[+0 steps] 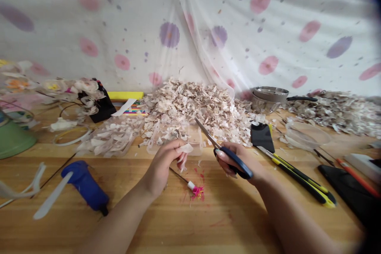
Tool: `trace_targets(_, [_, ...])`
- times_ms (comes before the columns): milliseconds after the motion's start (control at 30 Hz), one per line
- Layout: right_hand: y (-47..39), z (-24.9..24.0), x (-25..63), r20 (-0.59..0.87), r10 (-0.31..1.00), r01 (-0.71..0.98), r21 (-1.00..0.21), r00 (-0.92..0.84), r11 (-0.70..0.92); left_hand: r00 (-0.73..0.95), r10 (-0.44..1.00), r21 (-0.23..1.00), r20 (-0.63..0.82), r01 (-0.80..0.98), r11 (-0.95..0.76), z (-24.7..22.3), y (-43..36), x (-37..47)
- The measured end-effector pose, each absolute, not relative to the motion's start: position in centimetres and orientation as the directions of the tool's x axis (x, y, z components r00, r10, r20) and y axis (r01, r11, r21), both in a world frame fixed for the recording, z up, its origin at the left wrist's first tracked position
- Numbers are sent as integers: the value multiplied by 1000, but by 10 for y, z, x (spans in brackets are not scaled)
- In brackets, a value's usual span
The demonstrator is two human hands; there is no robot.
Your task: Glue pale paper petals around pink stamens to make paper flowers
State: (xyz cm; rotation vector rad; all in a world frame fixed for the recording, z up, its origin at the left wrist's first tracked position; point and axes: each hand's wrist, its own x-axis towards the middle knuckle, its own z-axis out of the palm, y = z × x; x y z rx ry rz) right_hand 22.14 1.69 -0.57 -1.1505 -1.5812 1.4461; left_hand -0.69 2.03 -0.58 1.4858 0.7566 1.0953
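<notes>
Bare-handed, I pinched a thin white petal at the two o'clock side of my left hand. Scissors, wrapped in my right hand's grip, pointed toward eleven, apart from it; the pink-tipped stem showed at my left hand's four o'clock.

hands: 2 | scissors: 1 | glue gun: 1 | utility knife: 1
</notes>
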Motion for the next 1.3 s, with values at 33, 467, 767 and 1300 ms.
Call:
trace_targets(33, [17,-8,218,-85,933,157,-987,-351,-31,382,897,975,222,-83,-206,-6,21,-6])
trace_targets(467, [3,-9,187,49,922,-14,-999,-385,47,537,841,979,67,129,-161,-14,16,-1])
trace_targets(767, [-2,-22,181,188,935,-115,-980,-300,160,576,818,991,-2,109,-74,-17,13,7])
trace_targets(1300, [-6,-19,186,234,933,-94,-972,-275,217,291,891,881,350,220,-418,-1,3,-1])
